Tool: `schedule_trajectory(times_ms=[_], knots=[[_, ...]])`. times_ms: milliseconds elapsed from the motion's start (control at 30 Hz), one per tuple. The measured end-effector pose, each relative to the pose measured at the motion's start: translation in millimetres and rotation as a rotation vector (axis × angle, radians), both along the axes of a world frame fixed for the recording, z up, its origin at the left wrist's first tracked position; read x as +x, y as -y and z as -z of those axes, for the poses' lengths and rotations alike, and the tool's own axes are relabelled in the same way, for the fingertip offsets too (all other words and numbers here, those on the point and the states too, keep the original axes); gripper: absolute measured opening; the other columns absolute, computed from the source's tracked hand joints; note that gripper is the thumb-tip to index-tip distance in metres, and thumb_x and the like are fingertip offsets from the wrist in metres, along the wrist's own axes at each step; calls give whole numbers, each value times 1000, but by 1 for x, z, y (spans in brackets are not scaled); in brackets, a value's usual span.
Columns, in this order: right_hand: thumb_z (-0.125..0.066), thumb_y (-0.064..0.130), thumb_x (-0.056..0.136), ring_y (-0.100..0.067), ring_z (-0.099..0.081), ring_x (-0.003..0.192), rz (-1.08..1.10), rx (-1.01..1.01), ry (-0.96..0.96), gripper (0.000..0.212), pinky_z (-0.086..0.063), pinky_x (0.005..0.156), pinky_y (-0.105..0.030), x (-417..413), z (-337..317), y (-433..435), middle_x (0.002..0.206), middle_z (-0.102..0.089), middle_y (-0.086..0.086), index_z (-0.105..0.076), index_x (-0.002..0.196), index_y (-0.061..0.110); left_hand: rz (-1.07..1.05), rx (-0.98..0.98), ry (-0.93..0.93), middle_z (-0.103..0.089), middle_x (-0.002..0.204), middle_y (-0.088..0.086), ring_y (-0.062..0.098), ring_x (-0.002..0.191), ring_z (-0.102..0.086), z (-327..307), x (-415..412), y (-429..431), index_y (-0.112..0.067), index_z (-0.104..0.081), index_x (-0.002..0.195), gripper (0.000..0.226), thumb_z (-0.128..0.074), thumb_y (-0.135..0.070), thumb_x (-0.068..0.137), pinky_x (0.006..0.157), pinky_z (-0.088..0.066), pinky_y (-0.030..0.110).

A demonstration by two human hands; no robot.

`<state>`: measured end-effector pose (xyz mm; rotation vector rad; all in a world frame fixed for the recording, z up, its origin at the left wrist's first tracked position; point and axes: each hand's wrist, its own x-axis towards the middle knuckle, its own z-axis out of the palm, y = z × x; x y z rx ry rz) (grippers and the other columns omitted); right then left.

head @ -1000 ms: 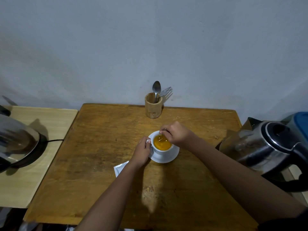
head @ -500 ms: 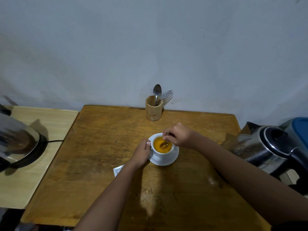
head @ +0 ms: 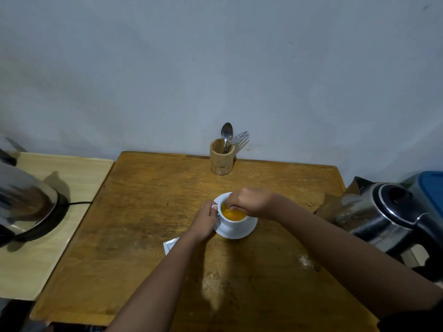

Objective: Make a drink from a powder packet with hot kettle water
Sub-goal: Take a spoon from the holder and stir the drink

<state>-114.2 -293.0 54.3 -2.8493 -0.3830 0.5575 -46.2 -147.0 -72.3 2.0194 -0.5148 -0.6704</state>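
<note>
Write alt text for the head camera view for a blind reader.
A person's left hand steadies a white ceramic cup of orange drink on a white saucer while the right hand dips into it, on a worn wooden table. A steel electric kettle stands at right.

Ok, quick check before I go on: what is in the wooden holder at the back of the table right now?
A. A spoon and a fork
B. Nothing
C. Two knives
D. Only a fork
A: the wooden holder at the table's far edge has a spoon and a fork standing in it, heads up, while both hands are down at the cup.
</note>
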Motion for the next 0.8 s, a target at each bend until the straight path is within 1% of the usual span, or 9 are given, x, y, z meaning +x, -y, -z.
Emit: schedule_trajectory(times_ms=[100, 167, 233, 333, 433, 567, 700, 733, 800], knots=[[-43, 16, 97, -25, -59, 93, 13, -46, 13, 23, -46, 78, -39, 2, -3, 2, 106, -65, -12, -62, 104, 6, 1, 1, 15, -48, 91, 5, 15, 79, -42, 0, -1, 1, -14, -47, 89, 17, -33, -19, 97, 61, -32, 23], [-45, 18, 96, -21, -56, 84, 77, -34, 18, 22, -46, 75, -38, 4, -4, 2, 101, -66, -11, -63, 100, 7, 1, -8, 19, -48, 90, 5, 14, 78, -41, -1, -1, 1, -13, -47, 88, 18, -33, -18, 97, 61, -32, 23], [-46, 21, 95, -22, -58, 81, 180, 3, 32, 22, -46, 72, -38, 6, -4, 0, 99, -67, -11, -64, 99, 9, -1, -7, 19, -49, 90, 5, 15, 78, -42, 0, -1, 1, -13, -48, 88, 18, -32, -18, 97, 61, -33, 23], [-47, 23, 95, -22, -61, 82, 424, 128, 72, 24, -47, 70, -36, 6, -1, -5, 94, -67, -9, -65, 98, 8, 0, -2, 17, -49, 90, 6, 17, 79, -42, 2, 0, 1, -14, -48, 88, 19, -32, -19, 97, 61, -33, 24], [-49, 18, 94, -21, -62, 73, 663, 253, 187, 24, -51, 69, -35, 8, 7, -7, 85, -70, -13, -67, 90, 3, -17, -4, 6, -51, 93, 6, 15, 80, -44, 2, -1, 2, -15, -49, 91, 19, -32, -20, 97, 62, -34, 24], [-49, 7, 90, -26, -68, 64, 951, 423, 235, 21, -59, 72, -44, 9, 19, -3, 76, -71, -22, -64, 82, -5, -28, -15, 7, -51, 93, 6, 15, 81, -45, 2, -2, 2, -15, -49, 90, 19, -32, -20, 97, 62, -35, 23], [-48, 4, 91, -13, -63, 49, 1132, 562, 241, 22, -59, 67, -40, 7, 25, 1, 69, -69, -20, -63, 82, -10, -33, -9, -2, -52, 95, 6, 12, 79, -44, 2, -2, 2, -15, -49, 92, 18, -33, -21, 97, 62, -35, 23], [-48, 5, 91, -13, -64, 50, 1158, 576, 246, 23, -59, 66, -39, 7, 27, 1, 65, -67, -17, -63, 81, -10, -35, -7, -2, -52, 95, 6, 13, 79, -44, 1, -2, 3, -15, -49, 92, 18, -33, -21, 97, 61, -35, 22], [-48, 7, 92, -20, -69, 58, 1182, 564, 268, 25, -57, 61, -36, 6, 29, 0, 64, -65, -16, -62, 76, -7, -34, -5, 1, -52, 95, 7, 14, 80, -45, 1, -2, 3, -15, -49, 91, 18, -33, -20, 97, 61, -34, 23]])
